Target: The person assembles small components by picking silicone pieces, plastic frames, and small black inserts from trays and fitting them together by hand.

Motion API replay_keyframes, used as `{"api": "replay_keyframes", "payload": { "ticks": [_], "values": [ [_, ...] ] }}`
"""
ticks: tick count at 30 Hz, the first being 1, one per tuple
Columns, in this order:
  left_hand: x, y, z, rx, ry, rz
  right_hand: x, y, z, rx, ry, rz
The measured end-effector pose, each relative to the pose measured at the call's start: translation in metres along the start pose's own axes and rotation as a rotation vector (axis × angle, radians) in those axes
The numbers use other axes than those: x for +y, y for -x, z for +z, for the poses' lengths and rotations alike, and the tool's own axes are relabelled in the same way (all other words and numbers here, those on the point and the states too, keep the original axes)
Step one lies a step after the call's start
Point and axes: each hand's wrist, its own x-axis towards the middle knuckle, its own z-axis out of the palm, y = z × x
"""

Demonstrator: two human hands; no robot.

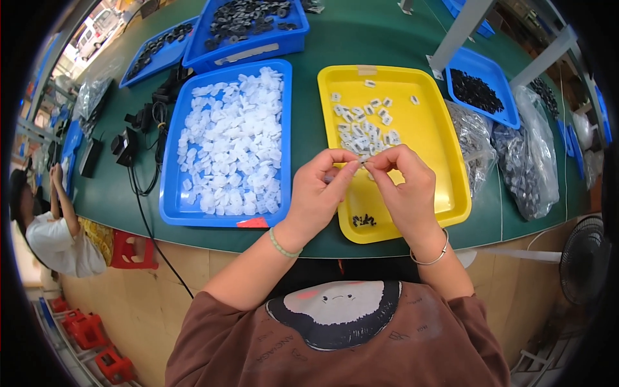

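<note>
Nearest: loose black bits [364, 221] in the bottom of your yellow tray [431, 138], right of frame centre. Above them in frame, your left hand [320, 188] and right hand [407, 190]: thumb and index fingers of each pinched together on a small pale part [363, 158]. It sits between your fingertips, over the tray, mostly hidden. Beyond: similar pieces [358, 134], tray's upper left. Left of centre: blue tray [170, 164] of white pieces [233, 142]. Farthest, upper left: blue bin [274, 46], black parts [248, 18].

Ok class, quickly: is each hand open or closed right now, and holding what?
Left hand: closed, thumb and finger pinching a small part, mostly hidden.
Right hand: closed, pinching at that same small part.
</note>
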Motion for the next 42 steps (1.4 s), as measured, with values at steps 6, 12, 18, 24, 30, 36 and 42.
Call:
{"api": "replay_keyframes", "payload": {
  "ticks": [6, 12, 18, 24, 30, 36, 42],
  "values": [
    [-0.007, -0.001, -0.003, -0.06, -0.097, 0.067, -0.003, -0.003, -0.006, -0.035, -0.182, 0.274],
    [-0.009, -0.004, 0.0, -0.134, -0.026, 0.142, 0.009, -0.002, -0.018, -0.214, -0.552, 0.483],
    [-0.007, -0.001, -0.004, -0.094, -0.049, 0.064, 0.012, 0.004, -0.009, -0.197, -0.719, 0.558],
    [-0.005, -0.003, -0.003, -0.116, 0.04, 0.028, 0.012, 0.005, -0.007, -0.19, -0.803, 0.561],
    [-0.005, -0.002, -0.003, -0.136, 0.037, 0.05, 0.011, 0.007, -0.006, -0.202, -0.824, 0.571],
    [0.003, 0.002, 0.0, -0.06, -0.111, 0.036, 0.009, 0.011, -0.002, -0.196, -0.772, 0.574],
    [-0.003, 0.002, 0.003, -0.087, -0.013, 0.033, 0.001, 0.017, 0.008, 0.005, -0.335, 0.302]
  ]
}}
